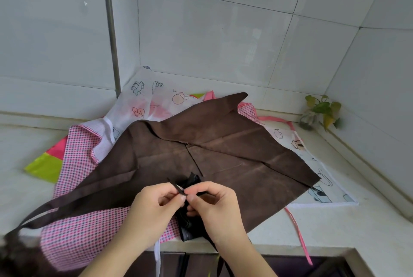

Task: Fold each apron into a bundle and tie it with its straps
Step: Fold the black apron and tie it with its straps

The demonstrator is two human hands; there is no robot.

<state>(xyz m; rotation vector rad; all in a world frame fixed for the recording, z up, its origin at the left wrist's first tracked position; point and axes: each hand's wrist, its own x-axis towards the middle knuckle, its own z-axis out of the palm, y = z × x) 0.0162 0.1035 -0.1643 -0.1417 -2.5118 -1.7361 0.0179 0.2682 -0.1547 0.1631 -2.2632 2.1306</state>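
Observation:
A small black apron bundle [190, 221] lies at the counter's front edge, on top of a spread brown apron [223, 154]. My left hand [154, 207] and my right hand [212, 205] meet above the bundle, each pinching a thin dark strap [178, 189] between thumb and fingertips. The bundle is mostly hidden under my hands. The brown apron's long strap [55, 205] trails off to the left. Under it lie a pink checked apron [78, 232], a white printed apron [152, 98] and a lime and pink one [44, 165].
The pile sits on a pale stone counter [335, 227] in a tiled corner. A small potted plant [319, 111] stands at the back right. A metal pipe [111, 31] runs up the wall at the left. A pink strap [299, 232] hangs over the front edge.

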